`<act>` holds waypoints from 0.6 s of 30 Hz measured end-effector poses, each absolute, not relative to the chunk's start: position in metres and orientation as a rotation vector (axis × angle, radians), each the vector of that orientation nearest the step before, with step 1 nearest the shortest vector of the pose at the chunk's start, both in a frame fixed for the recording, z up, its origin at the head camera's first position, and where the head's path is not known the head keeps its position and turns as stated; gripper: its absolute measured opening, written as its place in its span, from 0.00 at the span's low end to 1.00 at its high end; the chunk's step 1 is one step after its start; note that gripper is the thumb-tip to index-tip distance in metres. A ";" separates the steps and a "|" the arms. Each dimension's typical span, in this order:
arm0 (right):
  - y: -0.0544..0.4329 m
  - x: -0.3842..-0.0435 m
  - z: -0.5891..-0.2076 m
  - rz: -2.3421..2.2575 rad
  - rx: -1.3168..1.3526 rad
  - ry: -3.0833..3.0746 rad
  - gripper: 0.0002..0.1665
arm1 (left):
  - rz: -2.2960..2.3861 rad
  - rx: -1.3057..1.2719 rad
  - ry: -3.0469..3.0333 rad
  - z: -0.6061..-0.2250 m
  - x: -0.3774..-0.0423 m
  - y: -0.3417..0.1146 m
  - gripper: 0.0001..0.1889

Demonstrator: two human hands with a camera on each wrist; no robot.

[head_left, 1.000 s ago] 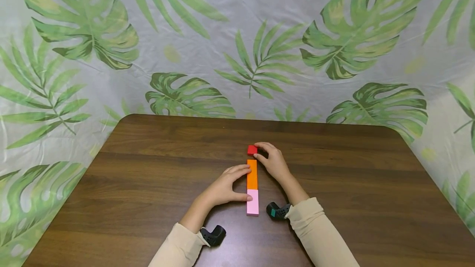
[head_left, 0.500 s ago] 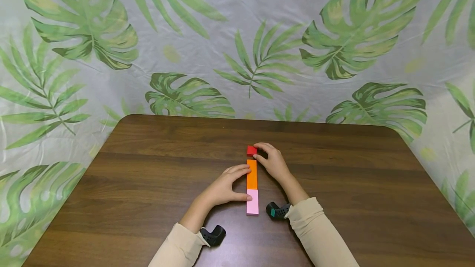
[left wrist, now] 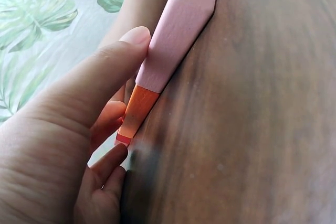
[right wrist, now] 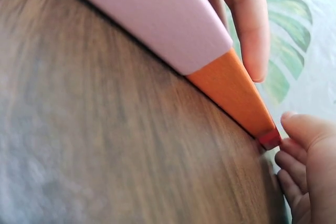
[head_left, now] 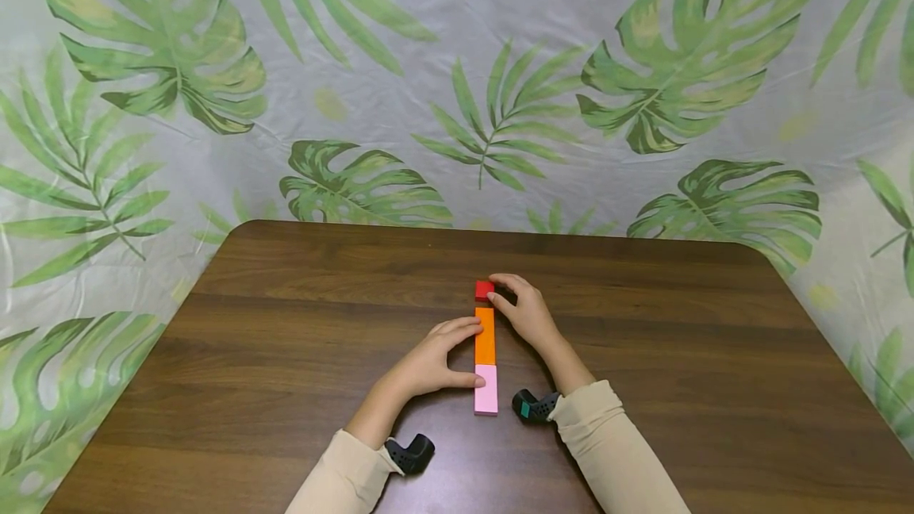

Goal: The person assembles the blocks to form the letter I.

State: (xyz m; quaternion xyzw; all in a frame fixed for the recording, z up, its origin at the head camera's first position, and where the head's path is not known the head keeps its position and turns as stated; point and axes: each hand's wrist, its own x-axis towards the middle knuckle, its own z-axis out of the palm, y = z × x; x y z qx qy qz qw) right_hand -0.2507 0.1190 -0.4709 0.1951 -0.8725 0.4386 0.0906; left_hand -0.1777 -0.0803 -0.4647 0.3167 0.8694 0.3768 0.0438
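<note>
Three wooden blocks form a line pointing away from me: a pink block nearest, an orange block touching its far end, and a small red block beyond, with a narrow gap in the head view. My left hand reaches in from the left. Its thumb rests on the pink block and its fairly straight fingers touch the orange one. My right hand pinches the red block at its right side between thumb and fingertips. In the right wrist view, the red block is partly hidden behind the orange.
The blocks lie on a brown wooden table with rounded far corners. Behind it hangs a pale cloth printed with green leaves. Each wrist wears a black strap with a camera, such as the left wrist camera.
The red block has shifted very slightly toward me, with the right hand on it. My left hand, the pink block and the orange block look unmoved.
</note>
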 end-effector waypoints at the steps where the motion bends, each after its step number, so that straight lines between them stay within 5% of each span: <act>1: 0.119 -0.250 -0.470 1.312 0.579 -2.591 0.19 | 1.151 0.962 2.656 -0.465 -0.178 -0.080 0.40; 18: 0.124 -0.235 -0.447 1.361 0.634 -2.480 0.27 | 1.259 0.945 2.662 -0.466 -0.178 -0.081 0.35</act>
